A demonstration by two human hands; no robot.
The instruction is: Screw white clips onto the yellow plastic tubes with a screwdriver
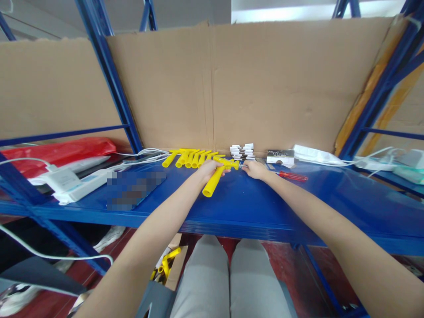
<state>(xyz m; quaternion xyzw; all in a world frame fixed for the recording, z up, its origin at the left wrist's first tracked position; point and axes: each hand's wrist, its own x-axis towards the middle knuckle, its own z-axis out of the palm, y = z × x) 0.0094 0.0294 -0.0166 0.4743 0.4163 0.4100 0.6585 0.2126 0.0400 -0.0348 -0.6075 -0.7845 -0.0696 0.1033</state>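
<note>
My left hand (pixel 212 170) is closed around a yellow plastic handle (pixel 213 181), a T-shaped piece with a hollow round end that points toward me. At the handle's right tip, my right hand (pixel 254 169) is closed in a pinch. A small silvery metal part (pixel 241 166) shows at its fingertips, too small to make out fully. Behind my left hand, several similar yellow handles (pixel 188 159) lie in a row against the cardboard. A stack of small white-and-dark pieces (pixel 242 151) is just behind my right hand. Beside that wrist lies a screwdriver (pixel 293 176) with a red see-through handle.
A small black-and-white box (pixel 280 156) and a white power strip (pixel 316 155) sit back right. White chargers (pixel 64 180), cables and a red bag (pixel 62 152) are on the left. Cardboard (pixel 265 84) walls the back. Below, a carton (pixel 177 267) holds yellow pieces.
</note>
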